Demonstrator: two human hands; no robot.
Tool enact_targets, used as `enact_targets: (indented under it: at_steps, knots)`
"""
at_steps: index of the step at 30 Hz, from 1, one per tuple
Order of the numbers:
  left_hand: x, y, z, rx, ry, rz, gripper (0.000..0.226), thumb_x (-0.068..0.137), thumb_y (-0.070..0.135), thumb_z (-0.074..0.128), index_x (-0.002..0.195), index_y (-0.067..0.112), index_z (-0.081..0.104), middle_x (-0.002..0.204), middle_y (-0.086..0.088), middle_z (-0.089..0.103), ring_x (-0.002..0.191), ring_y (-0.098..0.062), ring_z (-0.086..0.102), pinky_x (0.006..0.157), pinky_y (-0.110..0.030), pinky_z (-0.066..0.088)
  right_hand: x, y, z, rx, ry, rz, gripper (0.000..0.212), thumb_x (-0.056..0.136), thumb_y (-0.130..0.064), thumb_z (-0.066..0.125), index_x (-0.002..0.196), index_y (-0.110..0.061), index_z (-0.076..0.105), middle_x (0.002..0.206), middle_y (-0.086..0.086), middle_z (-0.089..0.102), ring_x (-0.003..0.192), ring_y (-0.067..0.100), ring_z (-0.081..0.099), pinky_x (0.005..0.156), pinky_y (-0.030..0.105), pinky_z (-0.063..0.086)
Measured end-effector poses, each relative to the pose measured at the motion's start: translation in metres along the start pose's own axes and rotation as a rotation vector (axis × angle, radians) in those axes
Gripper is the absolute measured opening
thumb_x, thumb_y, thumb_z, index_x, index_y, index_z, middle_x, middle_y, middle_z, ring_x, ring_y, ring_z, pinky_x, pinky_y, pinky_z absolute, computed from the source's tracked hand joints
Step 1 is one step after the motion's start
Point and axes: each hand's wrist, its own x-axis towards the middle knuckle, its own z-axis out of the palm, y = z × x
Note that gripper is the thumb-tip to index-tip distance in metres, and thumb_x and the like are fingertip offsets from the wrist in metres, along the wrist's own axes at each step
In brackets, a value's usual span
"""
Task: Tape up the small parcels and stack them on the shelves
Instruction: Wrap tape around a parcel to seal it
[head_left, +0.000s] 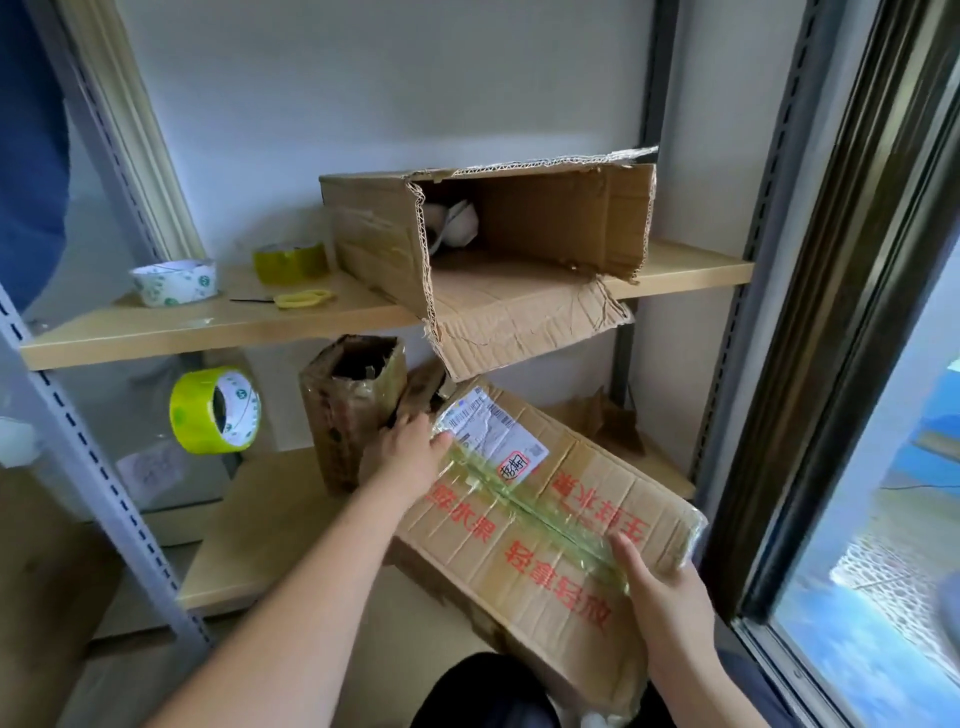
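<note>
A flat brown cardboard parcel with red printing, a white shipping label and a strip of yellowish clear tape along its seam (545, 525) is held tilted, its far end over the lower wooden shelf board (249, 525) and its near end out past the shelf edge. The left hand (410, 457) is laid at the parcel's far left corner by the label, fingers fairly straight; whether anything is gripped there cannot be told. The right hand (660, 582) is curled around the near end, thumb on top beside the tape.

Just left of the parcel, a small upright brown box wrapped in glossy tape (350, 410) stands on the same shelf, touching or nearly touching the left hand. A roll of yellow-green packing tape (215, 410) is seen at the rack's left upright, how it is held up cannot be told.

Several risks are judged likely. The upright box could be knocked over if the parcel is pushed in at this angle. The parcel could slip off the edge, since much of it is unsupported. The torn flap of the open cardboard carton (488, 249) on the upper shelf could be caught if the parcel is raised.
</note>
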Motion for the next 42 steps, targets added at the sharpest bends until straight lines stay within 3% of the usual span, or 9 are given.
enact_targets:
  at_steps: [6,13,19,23,26,28,31,35,42]
  knots:
    - [-0.010,-0.012,0.005,-0.292,-0.176,-0.054,0.069,0.102,0.055,0.034,0.157,0.015,0.020,0.159,-0.011,0.032,0.144,-0.032,0.035,0.114,-0.047,0.035,0.020,0.000,-0.012,0.005,-0.118,-0.031,0.041,0.082,-0.048,0.075,0.117,-0.030,0.066,0.102,-0.010,0.072,0.095,0.017,0.069,0.092,0.048,0.056]
    - [-0.053,-0.014,0.029,-0.535,0.145,-0.247,0.030,0.103,0.039,0.045,0.107,0.009,0.052,0.114,-0.016,0.064,0.101,-0.032,0.060,0.086,-0.041,0.049,0.040,-0.047,-0.027,-0.146,-0.257,-0.245,0.038,0.089,-0.041,0.069,0.122,-0.026,0.060,0.109,-0.004,0.069,0.096,0.016,0.066,0.089,0.040,0.056]
    - [-0.086,-0.066,0.067,-0.742,0.318,-0.546,0.054,0.093,0.063,0.042,0.111,0.016,0.058,0.101,-0.010,0.069,0.092,-0.033,0.066,0.085,-0.049,0.055,0.037,-0.106,-0.005,-0.418,-0.409,-0.449,0.059,0.084,-0.044,0.074,0.132,-0.018,0.051,0.115,-0.006,0.064,0.093,0.012,0.058,0.067,0.022,0.043]
    - [-0.107,-0.081,0.046,-0.530,0.365,-0.555,0.050,0.100,0.049,0.039,0.124,0.007,0.053,0.112,-0.018,0.068,0.100,-0.039,0.064,0.086,-0.044,0.051,0.027,-0.072,0.036,-0.639,-0.506,-0.540,0.137,0.068,-0.063,0.079,0.155,-0.023,-0.018,0.162,0.007,0.018,0.139,0.026,0.038,0.105,0.033,0.042]
    - [-0.115,-0.085,0.036,-0.251,0.399,-0.409,0.057,0.102,0.031,0.044,0.153,0.010,0.030,0.144,-0.016,0.051,0.127,-0.036,0.053,0.092,-0.042,0.049,0.021,-0.064,0.055,-0.979,-0.230,-0.918,0.127,0.072,-0.079,0.061,0.153,-0.028,-0.023,0.160,0.016,-0.027,0.151,0.039,-0.013,0.122,0.050,0.004]
    - [-0.113,-0.081,0.032,-0.062,0.455,-0.185,0.068,0.094,0.014,0.056,0.156,0.012,0.027,0.158,-0.013,0.033,0.146,-0.032,0.033,0.107,-0.043,0.043,0.022,-0.082,0.062,-1.070,-0.283,-1.152,0.120,0.076,-0.078,0.058,0.153,-0.031,-0.021,0.158,0.011,-0.033,0.148,0.036,-0.024,0.120,0.054,-0.009]
    - [-0.090,-0.071,0.028,0.047,0.485,0.142,0.070,0.082,0.013,0.066,0.149,0.016,0.044,0.159,-0.008,0.035,0.149,-0.026,0.028,0.109,-0.042,0.042,0.025,-0.105,0.083,-1.133,-0.562,-1.146,0.101,0.082,-0.082,0.037,0.156,-0.034,-0.013,0.165,-0.001,-0.013,0.153,0.027,-0.007,0.123,0.047,-0.005]
    - [-0.050,-0.064,0.012,0.138,0.339,0.215,0.062,0.093,0.040,0.036,0.154,0.027,0.034,0.159,0.002,0.035,0.149,-0.019,0.026,0.123,-0.040,0.015,0.021,-0.091,0.113,-0.994,-0.295,-1.185,0.074,0.088,-0.076,0.024,0.135,-0.026,0.051,0.118,-0.002,0.059,0.109,0.029,0.053,0.103,0.045,0.034]
    - [-0.044,-0.072,0.017,0.126,0.531,0.145,0.036,0.090,0.047,0.038,0.110,0.035,0.066,0.096,0.010,0.060,0.094,-0.021,0.056,0.092,-0.038,0.039,0.024,-0.085,0.132,-0.949,-0.161,-1.243,0.063,0.088,-0.074,0.029,0.101,-0.020,0.059,0.094,-0.001,0.056,0.087,0.028,0.055,0.086,0.043,0.039]
